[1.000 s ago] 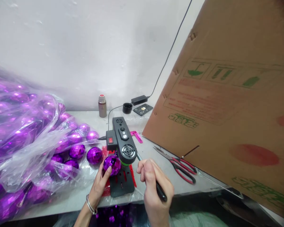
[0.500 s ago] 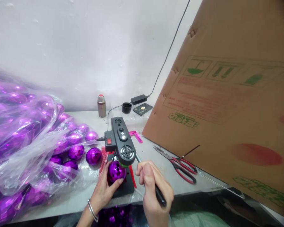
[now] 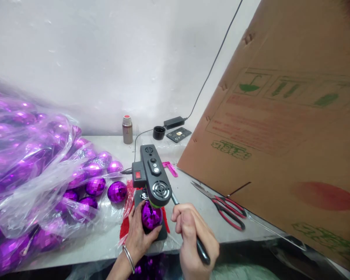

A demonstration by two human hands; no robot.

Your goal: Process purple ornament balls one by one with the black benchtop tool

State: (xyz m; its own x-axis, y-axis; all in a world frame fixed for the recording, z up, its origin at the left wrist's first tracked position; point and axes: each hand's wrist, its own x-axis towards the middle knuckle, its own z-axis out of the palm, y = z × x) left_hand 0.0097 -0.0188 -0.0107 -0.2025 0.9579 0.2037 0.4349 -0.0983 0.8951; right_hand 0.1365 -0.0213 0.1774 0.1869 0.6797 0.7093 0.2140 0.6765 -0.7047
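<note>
My left hand (image 3: 140, 229) is wrapped round a shiny purple mirror ball (image 3: 151, 216), thumb on its right side and fingers on its left. The ball sits under the rounded head of a small black bench drill press (image 3: 156, 177) with a red switch on its side. My right hand (image 3: 194, 237) is closed round the black-gripped lever (image 3: 202, 251) that runs up to the machine's right side. Below the machine lies a red mesh piece (image 3: 125, 229). What touches the ball under the head is hidden.
Clear plastic bags of purple balls (image 3: 46, 155) fill the left. One loose ball (image 3: 117, 191) lies nearby. Red-handled scissors (image 3: 226, 206) rest on the table at right, before a large cardboard box (image 3: 265, 136). A thermos (image 3: 127, 130) and black cup (image 3: 159, 133) stand behind.
The whole view has shifted slightly, so most things appear a little to the right. Both hands keep their holds on the ball and the lever.
</note>
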